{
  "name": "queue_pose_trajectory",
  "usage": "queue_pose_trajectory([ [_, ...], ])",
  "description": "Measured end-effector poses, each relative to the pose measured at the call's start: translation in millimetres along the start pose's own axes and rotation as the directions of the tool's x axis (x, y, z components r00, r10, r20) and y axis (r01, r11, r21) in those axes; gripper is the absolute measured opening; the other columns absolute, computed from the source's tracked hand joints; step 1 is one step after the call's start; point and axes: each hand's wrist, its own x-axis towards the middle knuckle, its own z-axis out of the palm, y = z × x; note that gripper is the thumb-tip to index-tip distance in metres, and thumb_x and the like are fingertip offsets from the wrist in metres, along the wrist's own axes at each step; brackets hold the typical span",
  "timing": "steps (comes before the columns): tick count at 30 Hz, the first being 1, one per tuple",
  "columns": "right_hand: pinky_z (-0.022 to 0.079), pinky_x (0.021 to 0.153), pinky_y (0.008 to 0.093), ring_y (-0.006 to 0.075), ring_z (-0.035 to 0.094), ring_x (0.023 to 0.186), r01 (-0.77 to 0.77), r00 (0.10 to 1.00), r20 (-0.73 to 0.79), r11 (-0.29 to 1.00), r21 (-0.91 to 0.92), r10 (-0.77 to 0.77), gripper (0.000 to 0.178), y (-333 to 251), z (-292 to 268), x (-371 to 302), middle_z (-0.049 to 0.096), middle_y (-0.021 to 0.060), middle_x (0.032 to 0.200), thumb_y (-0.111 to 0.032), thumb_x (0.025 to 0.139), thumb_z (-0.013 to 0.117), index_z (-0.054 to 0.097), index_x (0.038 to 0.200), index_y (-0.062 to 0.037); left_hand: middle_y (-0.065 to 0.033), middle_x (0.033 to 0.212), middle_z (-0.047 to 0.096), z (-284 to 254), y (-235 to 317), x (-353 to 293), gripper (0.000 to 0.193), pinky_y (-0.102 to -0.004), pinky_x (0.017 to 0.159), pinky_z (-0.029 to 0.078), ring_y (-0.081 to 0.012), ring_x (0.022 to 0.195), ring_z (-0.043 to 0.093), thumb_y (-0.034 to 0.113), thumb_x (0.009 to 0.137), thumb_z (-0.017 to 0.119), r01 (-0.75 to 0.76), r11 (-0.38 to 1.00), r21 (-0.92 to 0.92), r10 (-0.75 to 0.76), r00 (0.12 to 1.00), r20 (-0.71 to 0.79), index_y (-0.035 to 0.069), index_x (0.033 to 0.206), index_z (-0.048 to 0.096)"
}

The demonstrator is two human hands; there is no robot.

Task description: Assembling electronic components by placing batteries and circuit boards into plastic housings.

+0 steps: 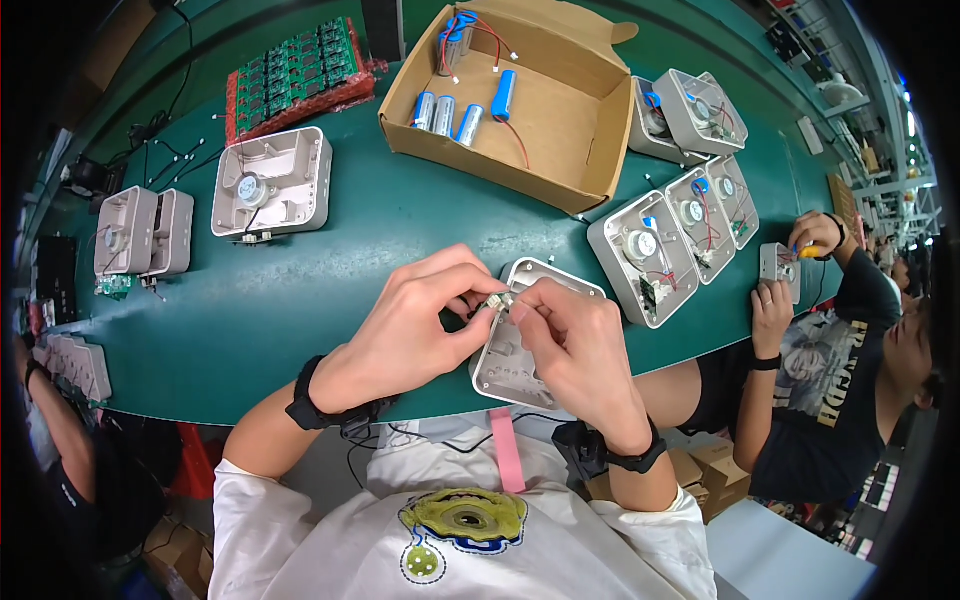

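Observation:
Right in front of me a light grey plastic housing (pixel 512 362) lies open side up on the green table, partly covered by my hands. Above its far left corner my left hand (pixel 415 318) pinches a small white connector (pixel 494 301) between thumb and fingers. My right hand (pixel 572 330) meets it there, thumb and forefinger closed at the connector's right side. Whatever lies between the right fingertips is too small to make out. Both wrists wear black straps.
A cardboard box (pixel 460 160) with blue battery cells stands at the back. Green circuit boards (pixel 295 75) lie back left. Housings with speakers (pixel 272 185) sit left, and more (pixel 645 262) sit right. Co-workers sit on both sides; the right one's hand (pixel 817 233) holds a yellow-handled tool.

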Motion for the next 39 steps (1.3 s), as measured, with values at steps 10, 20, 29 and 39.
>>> queue_pose_trajectory([
  [10,0.046,0.055,0.0391,0.0291,0.059,0.056,0.113,0.992,-0.047,0.984,-0.137,-0.121,0.005,-6,4,2,0.062,0.0170,0.070,0.000,0.095,0.067,0.068,0.093,0.0045,-0.0116,0.094,0.066,2,3,-3,0.021,-0.0331,0.068,0.057,-0.0216,0.078,0.069,-0.011,0.085,0.070,-0.092,0.992,0.081,0.095,0.995,-0.042,-0.007,0.105,0.071],
  [20,0.050,0.063,0.0455,0.0429,0.064,0.069,0.111,0.990,-0.062,0.972,-0.205,-0.126,0.002,-11,11,7,0.065,0.0216,0.078,0.006,0.090,0.064,0.064,0.089,0.0038,-0.0122,0.097,0.067,3,-1,-7,0.028,-0.0298,0.069,0.058,-0.0203,0.079,0.068,-0.014,0.083,0.073,-0.088,0.984,0.154,0.096,0.994,-0.047,-0.006,0.110,0.073],
  [29,0.051,0.064,0.0464,0.0436,0.065,0.070,0.112,0.987,-0.079,0.960,-0.256,-0.137,0.003,-15,9,7,0.065,0.0223,0.078,0.007,0.089,0.063,0.063,0.088,0.0038,-0.0125,0.097,0.066,1,1,-1,0.026,-0.0291,0.070,0.058,-0.0200,0.079,0.067,-0.014,0.084,0.072,-0.098,0.990,0.102,0.102,0.994,-0.031,-0.007,0.109,0.073],
  [39,0.056,0.071,0.0450,0.0404,0.071,0.082,0.290,0.950,-0.001,0.885,-0.365,-0.312,0.015,-35,-54,45,0.071,0.0189,0.088,0.002,0.090,0.068,0.074,0.103,-0.0002,-0.0096,0.103,0.067,-7,-8,5,0.025,-0.0254,0.078,0.059,-0.0136,0.085,0.066,-0.012,0.088,0.072,0.091,0.995,-0.049,-0.092,0.996,-0.021,-0.006,0.113,0.075],
])
